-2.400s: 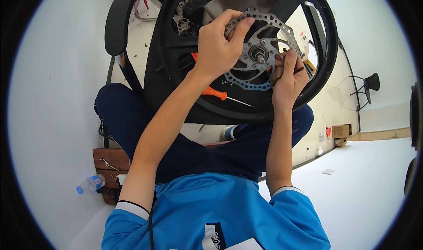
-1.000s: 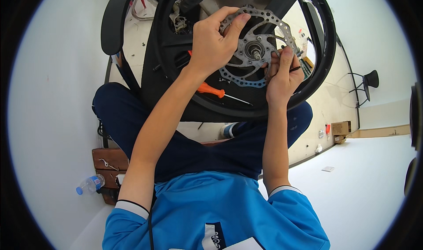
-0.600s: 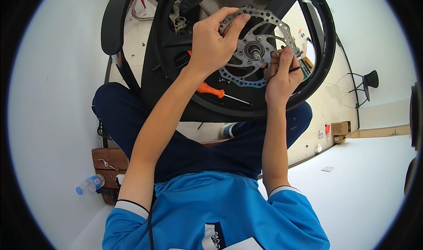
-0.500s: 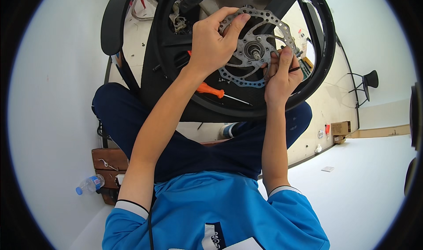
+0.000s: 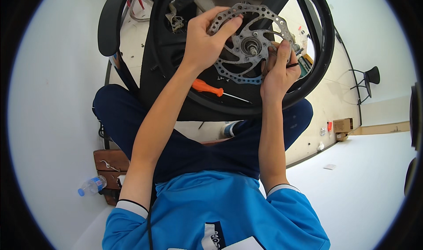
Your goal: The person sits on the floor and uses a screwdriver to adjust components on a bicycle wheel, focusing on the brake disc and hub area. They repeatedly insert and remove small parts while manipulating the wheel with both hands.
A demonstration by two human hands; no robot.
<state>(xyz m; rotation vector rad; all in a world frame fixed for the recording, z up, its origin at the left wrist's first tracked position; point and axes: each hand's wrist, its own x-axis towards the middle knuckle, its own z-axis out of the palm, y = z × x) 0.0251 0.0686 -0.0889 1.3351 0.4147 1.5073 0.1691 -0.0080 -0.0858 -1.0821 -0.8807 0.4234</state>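
Two hands, one wheel [image 5: 327, 42], one silver brake disc [image 5: 243, 59], one axle [image 5: 253, 50], one orange-handled screwdriver [image 5: 216, 90], one thin dark rod [image 5: 292, 65]. Wheel lies over the black chair seat [image 5: 189, 113], disc facing up, at the wheel's centre around the axle. Screwdriver near the seat's front edge, handle left, tip right. A few tiny silver pieces by the disc's lower edge, too small to count. Left hand [image 5: 207, 38] pinches the disc's upper-left edge, thumb on the face, index finger along the rim, wrist bent. Right hand [image 5: 278, 71] at the disc's right edge, fingers curled around the dark rod, thumb up; hidden end, can't tell tool type. Left forearm slants up and right, right forearm nearly straight up. One armrest [image 5: 110, 20] off the seat's left edge.
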